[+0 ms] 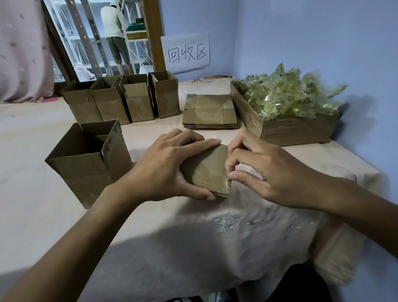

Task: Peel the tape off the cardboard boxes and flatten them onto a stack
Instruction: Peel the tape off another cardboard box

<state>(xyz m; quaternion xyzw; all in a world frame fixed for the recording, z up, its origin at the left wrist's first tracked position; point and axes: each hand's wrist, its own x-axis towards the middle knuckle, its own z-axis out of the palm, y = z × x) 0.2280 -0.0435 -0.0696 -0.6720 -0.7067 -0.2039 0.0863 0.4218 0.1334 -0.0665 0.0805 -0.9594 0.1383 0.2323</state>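
A small taped cardboard box (209, 171) lies on the cloth-covered table (35, 180) in front of me. My left hand (164, 168) grips it from the left, fingers over its far edge and thumb on its near side. At the box's right edge, my right hand (260, 168) curls its fingertips against the shiny tape (228, 183) there, thumb near the front corner. A stack of flattened boxes (209, 112) lies behind. An open upright box (89, 160) stands to the left.
Several open boxes (122, 99) stand in a row at the back. A low carton (283, 126) piled with crumpled peeled tape (284, 97) sits at the right by the blue wall. A paper sign (185, 53) hangs behind. A person stands in the doorway (116, 35).
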